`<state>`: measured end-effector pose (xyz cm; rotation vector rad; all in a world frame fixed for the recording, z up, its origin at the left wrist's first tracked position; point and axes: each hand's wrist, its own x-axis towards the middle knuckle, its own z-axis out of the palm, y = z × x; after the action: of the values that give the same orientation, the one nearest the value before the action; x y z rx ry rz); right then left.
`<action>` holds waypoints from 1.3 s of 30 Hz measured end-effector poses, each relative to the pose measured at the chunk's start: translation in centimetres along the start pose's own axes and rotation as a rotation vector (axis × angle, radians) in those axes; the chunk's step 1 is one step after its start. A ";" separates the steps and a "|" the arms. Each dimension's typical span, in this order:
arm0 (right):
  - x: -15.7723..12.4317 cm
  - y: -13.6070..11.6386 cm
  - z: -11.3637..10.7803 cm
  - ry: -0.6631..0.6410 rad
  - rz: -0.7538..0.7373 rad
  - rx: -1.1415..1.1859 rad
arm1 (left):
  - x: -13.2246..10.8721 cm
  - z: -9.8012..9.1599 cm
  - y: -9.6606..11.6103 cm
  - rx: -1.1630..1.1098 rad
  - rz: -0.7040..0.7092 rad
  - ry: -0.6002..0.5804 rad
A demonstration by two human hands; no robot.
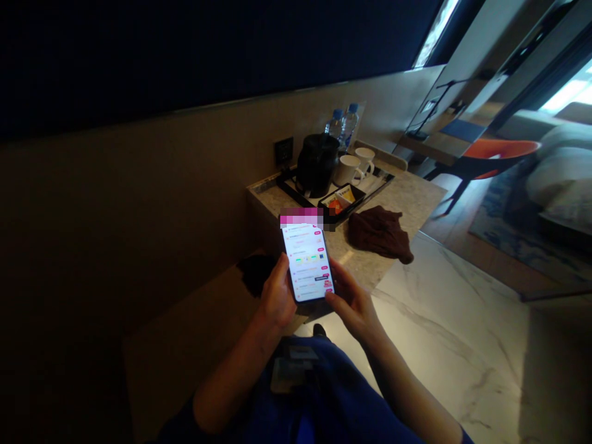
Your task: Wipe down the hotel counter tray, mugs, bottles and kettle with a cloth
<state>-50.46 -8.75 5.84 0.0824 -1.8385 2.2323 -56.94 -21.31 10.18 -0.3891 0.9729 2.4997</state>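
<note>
A lit smartphone (306, 262) is held upright in front of me, its white screen showing rows of small text with pink buttons; the top is blurred out. My left hand (279, 295) is closed around its left side and lower edge, the thumb along the side. At the right edge, my right hand (354, 305) also grips it, with its thumb over the lower right corner of the screen and the other fingers partly hidden behind. Just beyond the phone, a crumpled brown cloth (380, 233) lies on the stone counter (420, 191).
On the counter, a tray (386, 180) carries a black kettle (317, 163), white mugs (348, 169) and a small black box (341, 200) of packets. Water bottles (350, 123) stand behind. An orange chair (499, 150), a desk and a bed are at right. A dark object (256, 273) lies lower left.
</note>
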 end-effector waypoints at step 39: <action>0.8 1.1 0.1 -0.004 -0.068 -0.128 | 0.7 -0.2 0.7 -0.004 -0.024 0.050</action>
<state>-51.46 -8.87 4.97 0.1238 -1.9458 2.0653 -57.87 -21.71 10.12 -0.4634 0.9771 2.4813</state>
